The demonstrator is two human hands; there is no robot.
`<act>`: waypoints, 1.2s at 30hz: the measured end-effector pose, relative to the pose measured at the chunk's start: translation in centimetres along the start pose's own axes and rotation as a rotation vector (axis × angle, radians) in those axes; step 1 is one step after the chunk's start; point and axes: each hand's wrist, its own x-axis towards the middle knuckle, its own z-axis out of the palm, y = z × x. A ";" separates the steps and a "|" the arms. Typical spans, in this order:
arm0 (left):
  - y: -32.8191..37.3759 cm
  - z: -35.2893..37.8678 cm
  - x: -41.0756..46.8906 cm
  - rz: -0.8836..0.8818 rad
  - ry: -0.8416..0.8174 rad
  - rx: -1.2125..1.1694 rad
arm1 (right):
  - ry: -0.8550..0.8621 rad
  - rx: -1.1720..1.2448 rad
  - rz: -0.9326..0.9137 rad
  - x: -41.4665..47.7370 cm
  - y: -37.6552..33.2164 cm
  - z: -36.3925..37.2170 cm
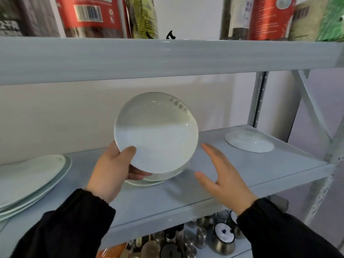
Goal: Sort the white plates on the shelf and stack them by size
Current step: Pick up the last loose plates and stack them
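Observation:
My left hand point(113, 170) grips a small white plate point(158, 133) by its lower left rim, tilted up so its face is toward me, above the middle shelf point(232, 170). Under it a low pile of small plates point(149, 180) rests on the shelf, mostly hidden. My right hand point(221, 175) hovers open just right of the held plate, fingers spread, touching nothing. A stack of larger white plates point(31, 179) lies at the left of the shelf. One white plate point(249, 141) lies upside down at the back right.
The upper shelf board point(167, 56) hangs close above the held plate and carries red and green food packages point(89, 15). Metal jars and lids point(223, 237) fill the shelf below. A slanted brace and upright post point(258, 97) stand at the right.

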 end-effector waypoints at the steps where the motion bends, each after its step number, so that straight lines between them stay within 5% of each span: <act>1: -0.2 -1.0 0.8 -0.014 0.028 -0.023 | -0.041 -0.018 -0.013 -0.1 -0.2 1.2; 8: -3.9 -5.5 4.4 -0.186 0.142 -0.125 | -0.013 -0.168 -0.167 -0.3 0.8 6.1; 15: -7.9 -6.0 4.6 -0.310 0.150 -0.113 | 0.064 -0.171 -0.090 -0.3 0.5 6.1; 26: -8.8 -6.5 5.1 -0.164 0.140 0.390 | 0.087 -0.145 -0.020 -0.3 0.3 6.2; 36: -9.8 -7.2 5.2 -0.089 0.147 0.512 | 0.065 -0.136 0.095 -0.1 0.2 6.1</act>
